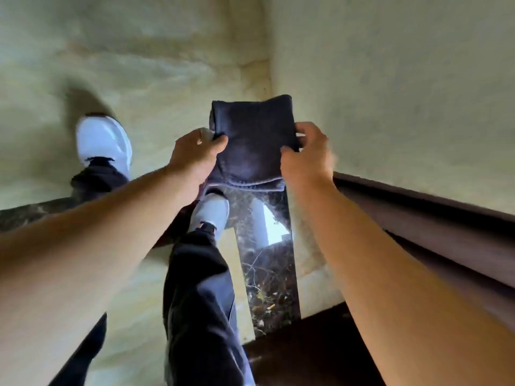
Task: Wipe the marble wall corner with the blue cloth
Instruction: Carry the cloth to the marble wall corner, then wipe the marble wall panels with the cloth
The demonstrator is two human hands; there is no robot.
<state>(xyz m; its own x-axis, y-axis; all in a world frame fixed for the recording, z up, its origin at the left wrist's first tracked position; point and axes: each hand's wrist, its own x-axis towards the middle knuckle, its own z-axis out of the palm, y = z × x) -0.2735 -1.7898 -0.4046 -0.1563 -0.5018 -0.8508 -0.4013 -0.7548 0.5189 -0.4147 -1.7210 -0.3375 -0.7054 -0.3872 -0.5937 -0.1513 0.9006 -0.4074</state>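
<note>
A dark blue cloth (252, 140), folded into a rough rectangle, is held out flat in front of me above the floor. My left hand (196, 156) pinches its left edge and my right hand (306, 154) pinches its right edge. The pale marble wall (404, 79) rises on the right, and its corner (267, 76) runs down just beyond the cloth. The cloth is apart from the wall.
The floor (125, 51) is pale yellow-green marble with a dark speckled stone strip (267, 274) under the cloth. My white shoes (103, 140) and dark trousers (200, 302) stand below. A dark brown wooden frame (432, 232) runs along the wall at right.
</note>
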